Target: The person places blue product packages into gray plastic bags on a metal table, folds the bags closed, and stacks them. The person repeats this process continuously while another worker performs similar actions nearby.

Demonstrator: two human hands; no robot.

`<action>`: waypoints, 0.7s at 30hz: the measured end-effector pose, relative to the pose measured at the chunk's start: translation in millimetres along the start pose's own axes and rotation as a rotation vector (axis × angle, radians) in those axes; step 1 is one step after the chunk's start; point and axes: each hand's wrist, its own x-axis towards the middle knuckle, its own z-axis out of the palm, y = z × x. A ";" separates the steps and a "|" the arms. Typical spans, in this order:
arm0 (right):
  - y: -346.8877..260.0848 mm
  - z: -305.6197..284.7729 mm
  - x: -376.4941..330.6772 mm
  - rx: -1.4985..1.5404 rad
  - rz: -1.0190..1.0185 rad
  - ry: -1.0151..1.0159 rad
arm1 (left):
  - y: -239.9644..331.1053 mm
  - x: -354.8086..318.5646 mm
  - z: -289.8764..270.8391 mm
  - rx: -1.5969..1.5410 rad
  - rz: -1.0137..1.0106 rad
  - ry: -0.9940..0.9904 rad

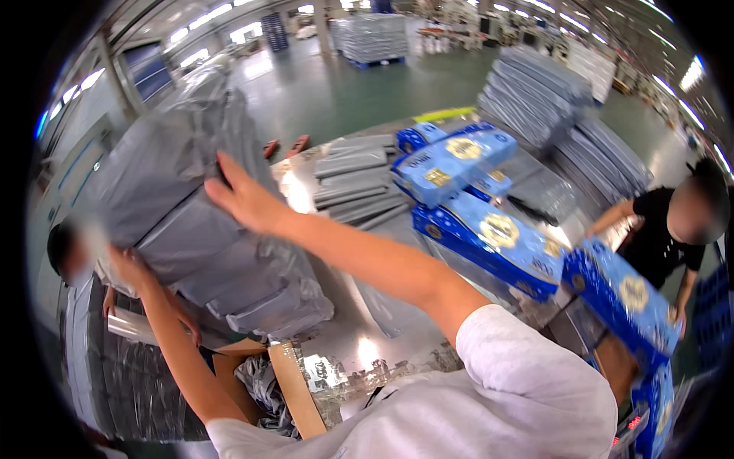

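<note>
A tall stack of grey plastic-wrapped packages [191, 206] stands at the left, its top about level with my hands. My right hand [248, 200] lies against the stack's right side, thumb and fingers apart. Against its near left side rests my left hand [130, 271], the fingers stretched out and partly hidden at the edge. Neither hand is wrapped round a package.
Blue printed packs [489, 233] lie on the metal table [344, 321] beside flat grey bundles [355, 180]. A cardboard box [294, 390] holds crumpled grey plastic. One person [657, 229] stands at right, another [69, 249] at left. Grey stacks [535, 96] rise behind.
</note>
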 end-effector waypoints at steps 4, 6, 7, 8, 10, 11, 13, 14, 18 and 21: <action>51.2 -74.7 -169.9 -0.253 0.180 -0.098 | 63.6 -149.5 -27.8 -0.250 0.008 -0.008; 88.4 -149.4 -255.5 -0.523 0.313 0.002 | 63.2 -246.0 -54.4 -0.166 -0.057 -0.158; 104.0 -198.2 -294.6 -0.697 0.389 0.099 | 47.5 -298.8 -76.5 0.056 -0.261 -0.255; 116.4 -253.0 -332.1 -0.890 0.479 0.211 | 50.6 -352.5 -95.7 0.115 -0.417 -0.379; 132.0 -387.1 -407.9 -1.219 0.683 0.440 | 49.2 -454.2 -122.9 -0.030 -0.875 -0.578; 131.3 -454.6 -442.3 -1.373 0.797 0.538 | 88.6 -471.3 -116.7 0.110 -0.950 -0.816; 114.5 -550.0 -495.8 -1.564 1.041 0.587 | 108.9 -513.6 -112.3 0.204 -0.868 -1.028; 107.3 -569.0 -507.8 -1.580 1.143 0.507 | 99.2 -543.1 -114.8 0.133 -0.855 -1.066; 87.1 -582.0 -544.5 -1.490 1.406 0.219 | 114.7 -597.7 -65.2 -0.029 -0.855 -1.333; 77.3 -534.2 -538.0 -1.421 1.622 0.120 | 148.1 -608.5 -2.9 -0.166 -0.757 -1.529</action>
